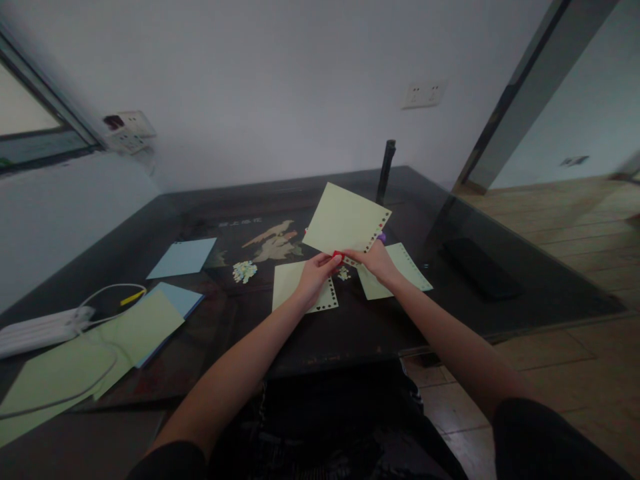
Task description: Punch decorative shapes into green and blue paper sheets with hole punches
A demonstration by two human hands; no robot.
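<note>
A pale yellow paper sheet [345, 217] is held up over the table, tilted, with small shapes punched along its right and lower edge. At its lower edge, my left hand [316, 275] is closed on a small red craft punch [339, 256]. My right hand [379, 264] is closed on the sheet's lower right edge, its fingertips reaching the red punch. A purple thing [382, 237] shows partly behind that hand. Beneath lie a left punched sheet [287, 283] and a right punched sheet [399, 267]. Between them is a small heap of paper cutouts [345, 273].
Farther left are a bigger pile of cutouts [245, 271] and a light blue sheet [183, 257]. Yellow and blue sheets [145, 323] lie by a white power strip [43, 330] with its cable. A black post [385, 170] stands behind; a dark flat case [480, 268] lies right.
</note>
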